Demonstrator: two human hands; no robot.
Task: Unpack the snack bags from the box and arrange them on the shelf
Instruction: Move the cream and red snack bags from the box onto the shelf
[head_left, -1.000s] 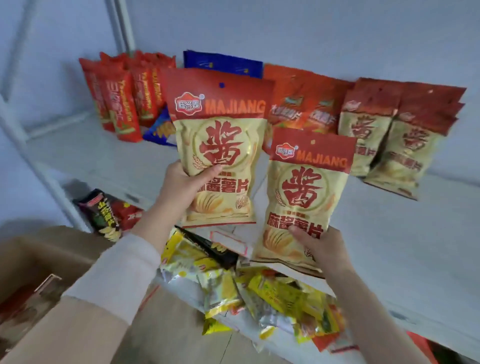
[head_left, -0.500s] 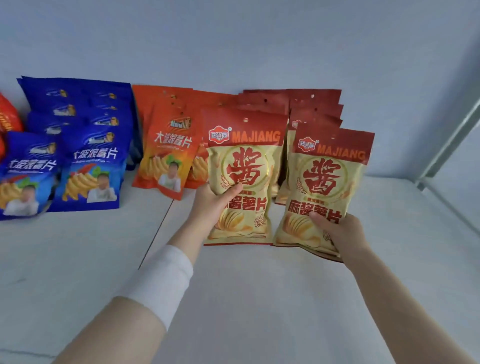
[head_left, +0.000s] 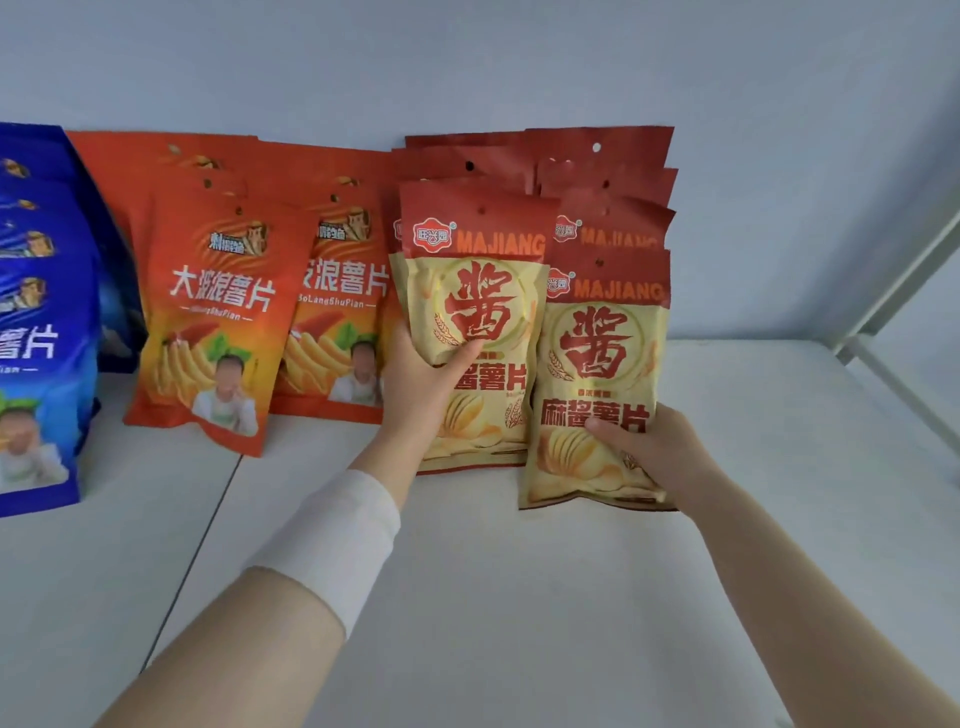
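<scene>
We hold two snack bags over the white shelf (head_left: 571, 597), each with a red top band and a cream body. The left bag (head_left: 470, 322) reads "MAJIANG" beside a small red logo, with a large red character below it. Our left hand (head_left: 423, 387) grips it at the left edge, thumb across the front just under that character, the other fingers hidden behind. The right bag (head_left: 602, 384) carries the same "MAJIANG" and red character, with a row of smaller red characters lower down. Our right hand (head_left: 657, 452) clasps its lower right corner, thumb lying on that lower row. Both bags touch the stacked red-topped bags (head_left: 602, 171) leaning on the wall. To the left stand orange bags (head_left: 218, 322) marked "BoLangShuPian", then blue bags (head_left: 41, 338).
</scene>
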